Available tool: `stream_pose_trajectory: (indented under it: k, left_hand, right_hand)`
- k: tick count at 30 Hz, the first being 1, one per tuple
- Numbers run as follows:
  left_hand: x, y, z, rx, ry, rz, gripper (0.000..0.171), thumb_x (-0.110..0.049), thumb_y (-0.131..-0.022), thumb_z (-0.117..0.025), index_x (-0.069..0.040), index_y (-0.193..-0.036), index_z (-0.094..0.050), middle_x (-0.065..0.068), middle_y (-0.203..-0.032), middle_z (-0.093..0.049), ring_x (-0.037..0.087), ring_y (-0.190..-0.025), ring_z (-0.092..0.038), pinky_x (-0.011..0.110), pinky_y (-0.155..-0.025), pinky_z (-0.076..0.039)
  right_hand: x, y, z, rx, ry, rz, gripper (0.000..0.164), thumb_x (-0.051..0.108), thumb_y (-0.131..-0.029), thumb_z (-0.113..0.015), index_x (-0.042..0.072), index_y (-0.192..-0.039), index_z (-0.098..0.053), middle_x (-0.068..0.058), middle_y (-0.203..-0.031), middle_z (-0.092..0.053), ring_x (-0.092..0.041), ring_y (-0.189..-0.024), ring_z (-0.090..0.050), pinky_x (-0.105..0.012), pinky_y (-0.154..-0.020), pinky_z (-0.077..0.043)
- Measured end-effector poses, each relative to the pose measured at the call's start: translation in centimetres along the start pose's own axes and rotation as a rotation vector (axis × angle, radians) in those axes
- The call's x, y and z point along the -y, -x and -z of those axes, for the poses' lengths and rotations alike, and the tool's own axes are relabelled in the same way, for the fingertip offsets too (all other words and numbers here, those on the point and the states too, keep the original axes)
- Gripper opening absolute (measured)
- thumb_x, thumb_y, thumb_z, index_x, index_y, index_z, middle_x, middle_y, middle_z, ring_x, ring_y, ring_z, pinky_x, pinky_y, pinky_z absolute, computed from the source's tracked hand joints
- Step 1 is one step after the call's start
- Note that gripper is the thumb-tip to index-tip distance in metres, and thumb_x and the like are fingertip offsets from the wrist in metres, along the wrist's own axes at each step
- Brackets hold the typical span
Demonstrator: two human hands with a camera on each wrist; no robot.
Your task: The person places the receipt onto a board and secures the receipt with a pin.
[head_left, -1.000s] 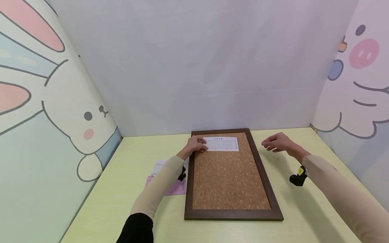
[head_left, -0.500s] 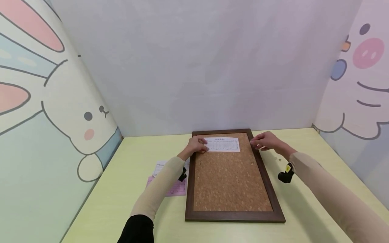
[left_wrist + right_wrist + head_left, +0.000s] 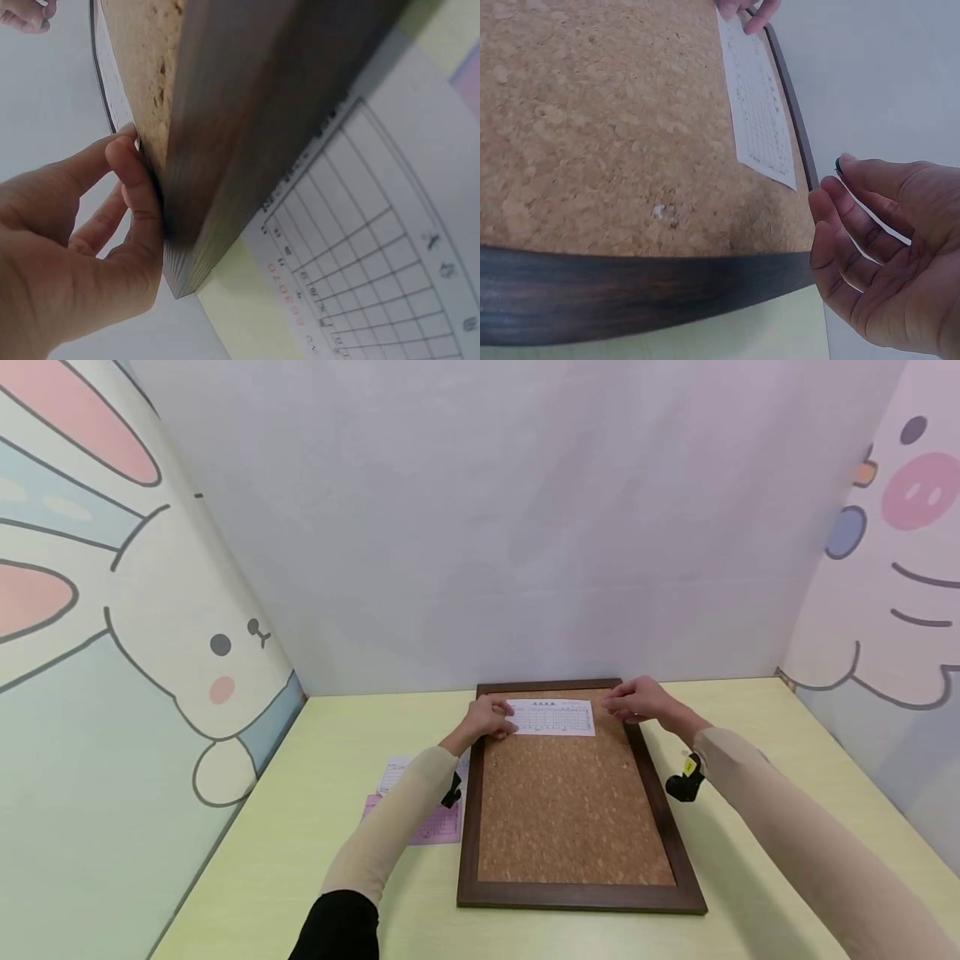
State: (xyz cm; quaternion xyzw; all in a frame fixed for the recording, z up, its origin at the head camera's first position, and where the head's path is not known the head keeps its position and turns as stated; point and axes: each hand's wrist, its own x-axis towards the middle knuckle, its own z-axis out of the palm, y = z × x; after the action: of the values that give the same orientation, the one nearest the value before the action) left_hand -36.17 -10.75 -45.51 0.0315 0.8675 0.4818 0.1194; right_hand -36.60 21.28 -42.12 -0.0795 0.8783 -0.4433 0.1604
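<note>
A framed cork board lies flat on the pale yellow table. A white printed form lies across its upper part. My left hand rests at the form's left end, thumb and fingers spread on it and pressing it to the cork. Just right of the form, my right hand hovers over the upper right of the board. In the right wrist view it pinches a small green thumbtack at the thumb tip, mostly hidden by the fingers.
Left of the board, partly under my left forearm, lie a white form and a pink form. The dark wooden frame rises around the cork. A grey-white wall stands behind the table, with cartoon-printed walls on both sides.
My right hand has moved left from beside the board, over the frame, to near the form's right end. The left hand stays on the form.
</note>
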Motion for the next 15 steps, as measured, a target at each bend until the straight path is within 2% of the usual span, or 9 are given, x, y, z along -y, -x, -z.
stream_pose_trajectory:
  k: [6, 15]
  left_hand:
    - [0.1, 0.0, -0.1, -0.002, 0.005, -0.004, 0.024, -0.001, -0.086, -0.079, 0.004, -0.109, -0.069, 0.0, -0.067, -0.062, 0.007, -0.051, -0.057, 0.018, -0.051, -0.049]
    - [0.1, -0.1, -0.5, -0.041, -0.089, -0.008, 0.035, -0.01, -0.082, -0.086, 0.001, -0.11, -0.069, 0.0, -0.073, -0.058, 0.004, -0.051, -0.053, 0.015, -0.049, -0.045]
  right_hand:
    - [0.5, -0.7, -0.4, -0.006, -0.006, 0.004, 0.036, 0.02, -0.101, -0.066, -0.01, -0.119, -0.068, -0.013, -0.096, -0.076, -0.012, -0.077, -0.067, -0.026, -0.069, -0.059]
    - [1.6, -1.1, -1.5, -0.009, -0.006, -0.001, 0.039, 0.024, -0.099, -0.068, -0.009, -0.122, -0.068, -0.012, -0.097, -0.077, -0.014, -0.078, -0.069, -0.029, -0.07, -0.059]
